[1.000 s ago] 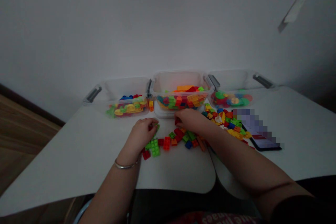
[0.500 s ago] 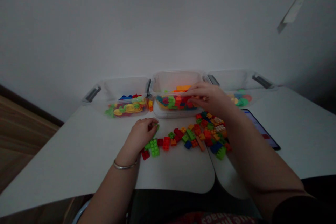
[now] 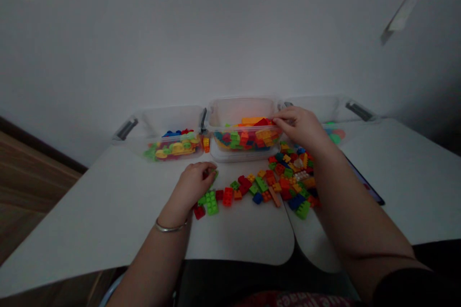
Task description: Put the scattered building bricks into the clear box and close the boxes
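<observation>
My left hand (image 3: 197,180) rests on the table with curled fingers around a green brick (image 3: 215,177), of which only an edge shows. Just below it lie a bright green studded brick (image 3: 212,202) and a dark red brick (image 3: 199,211). My right hand (image 3: 298,127) is at the right rim of the middle clear bin (image 3: 230,156), thumb and fingers pinched together. At its fingertips is a red brick (image 3: 264,122), partly over the mixed bricks in that bin. A loose pile of coloured bricks (image 3: 284,184) lies below my right hand, partly behind the forearm.
A left clear bin (image 3: 154,122) holds yellow, green and blue pieces. The right clear bin (image 3: 320,103) holds round coloured pieces, partly hidden by my hand. A small orange brick (image 3: 206,144) stands between two bins. A tablet (image 3: 370,189) lies beside my right forearm.
My right hand has moved right, from over the middle bin to its right rim, uncovering red and orange bricks there. My left hand has stayed in place.
</observation>
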